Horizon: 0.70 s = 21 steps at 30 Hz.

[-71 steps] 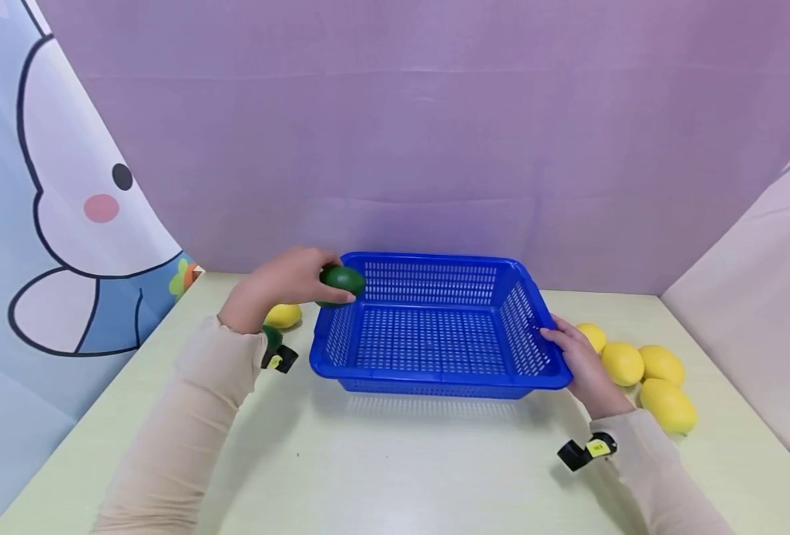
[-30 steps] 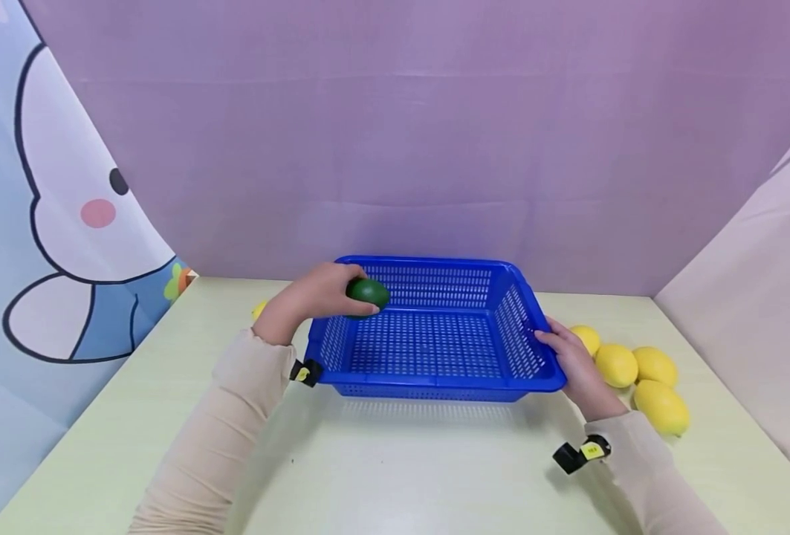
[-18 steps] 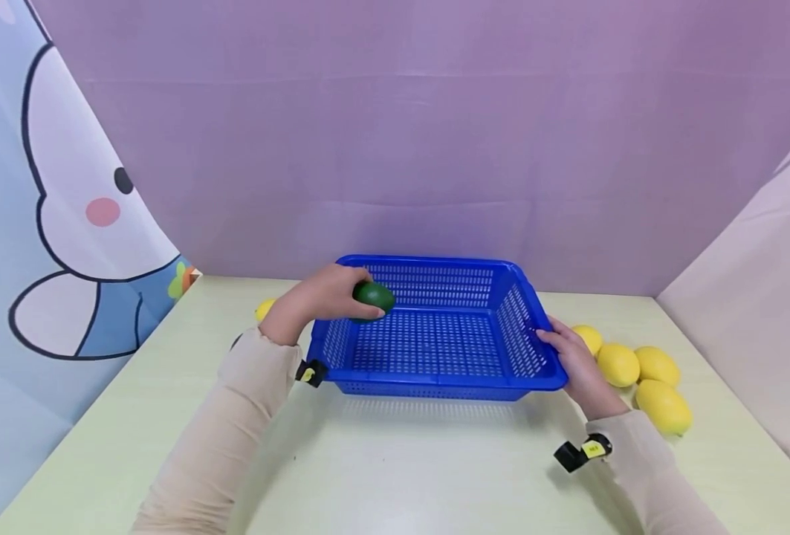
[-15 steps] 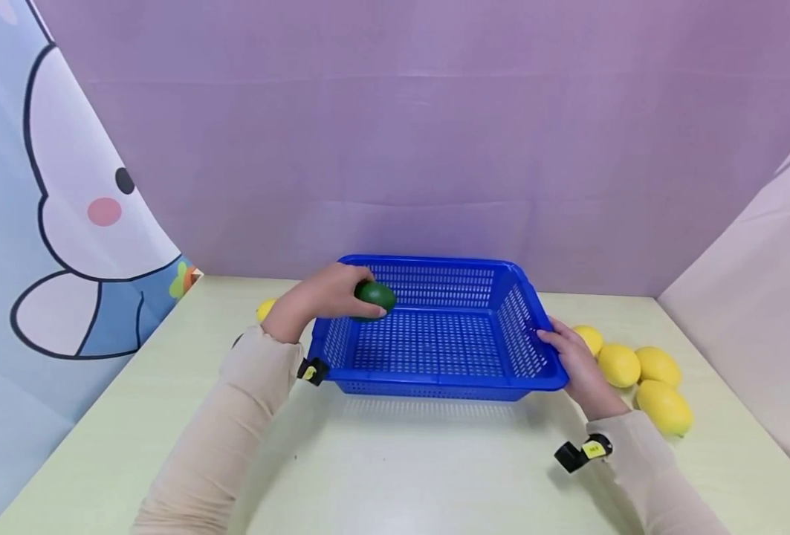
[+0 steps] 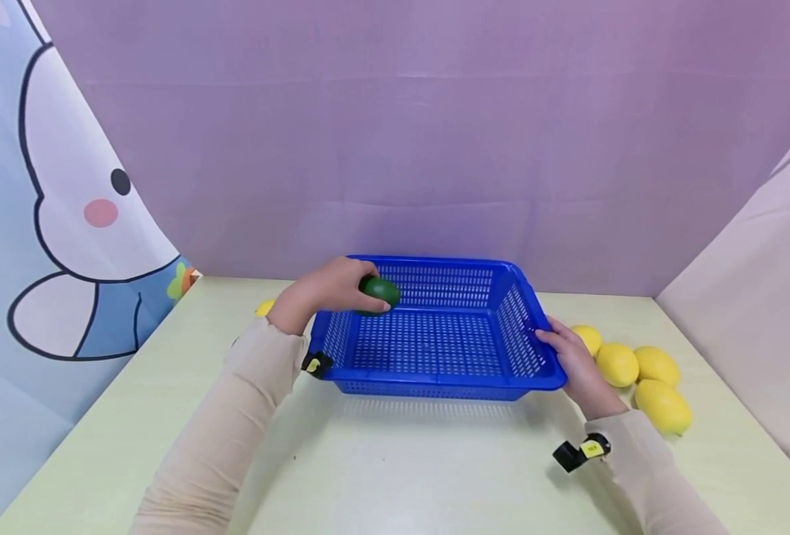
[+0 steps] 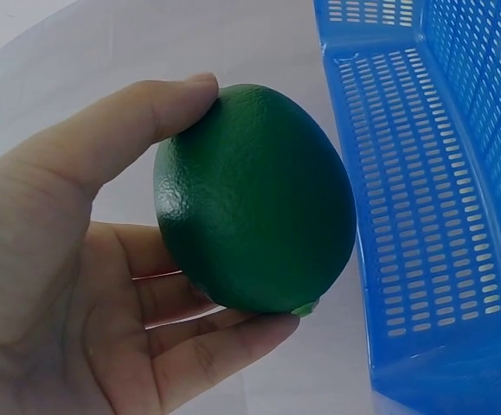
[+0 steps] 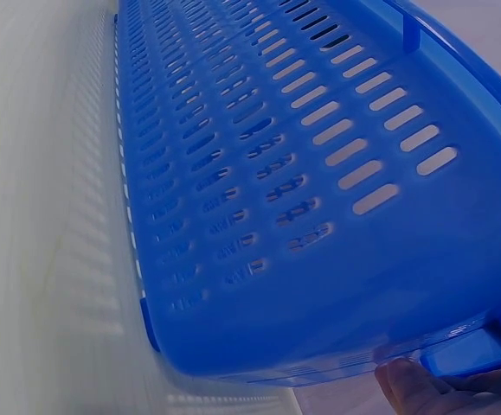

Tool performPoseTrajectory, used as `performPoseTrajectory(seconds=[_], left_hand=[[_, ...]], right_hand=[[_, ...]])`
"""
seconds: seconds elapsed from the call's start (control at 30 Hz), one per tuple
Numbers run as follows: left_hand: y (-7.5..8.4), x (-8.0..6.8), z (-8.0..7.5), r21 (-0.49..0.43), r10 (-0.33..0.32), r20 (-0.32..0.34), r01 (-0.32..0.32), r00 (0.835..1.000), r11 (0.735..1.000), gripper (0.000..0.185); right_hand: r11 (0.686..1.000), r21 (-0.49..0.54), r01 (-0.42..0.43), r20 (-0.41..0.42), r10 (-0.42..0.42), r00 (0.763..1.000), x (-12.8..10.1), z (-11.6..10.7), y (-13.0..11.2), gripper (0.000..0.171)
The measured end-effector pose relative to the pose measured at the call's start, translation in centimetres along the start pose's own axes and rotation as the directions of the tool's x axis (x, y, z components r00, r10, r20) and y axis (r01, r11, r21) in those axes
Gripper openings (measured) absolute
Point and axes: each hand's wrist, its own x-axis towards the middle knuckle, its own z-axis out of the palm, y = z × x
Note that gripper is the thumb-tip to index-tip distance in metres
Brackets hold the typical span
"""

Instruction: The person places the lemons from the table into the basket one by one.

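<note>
My left hand point(image 5: 334, 286) holds a dark green lime point(image 5: 383, 292) over the left part of a blue perforated plastic basket point(image 5: 435, 380). In the left wrist view the lime point(image 6: 259, 199) has a dimpled skin and a small pale green stem end; the thumb presses one side and curled fingers support the other. Inside the basket, only the bare slotted floor shows. My right hand point(image 5: 578, 364) grips the basket's right rim, thumb on top and the other fingers mostly hidden below. Fingertips at the rim corner also appear in the right wrist view, beside the slotted wall point(image 7: 259, 320).
Several yellow lemons point(image 5: 617, 364) lie on the pale table point(image 5: 395, 475) to the right of the basket. Another lemon point(image 5: 264, 306) peeks out behind the left wrist. A purple cloth point(image 5: 421, 163) hangs behind the table, with a cartoon-printed cloth point(image 5: 73, 186) on the left.
The left hand has carried the lime rightward from the basket's left rim to above its inside, rising slightly at the end. The right hand keeps its grip. The left forearm now covers more on the left.
</note>
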Motion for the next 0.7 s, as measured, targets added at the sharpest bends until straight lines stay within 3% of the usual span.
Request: performPoseTrajectory(seconds=[0.7], left_hand=[[0.4,1.2,-0.3,0.010,-0.006,0.018,0.006,1.000,1.000,0.043]], right_hand=[[1.000,-0.011,0.005,-0.007,-0.005,1.000,0.0,0.0,0.0,0.061]])
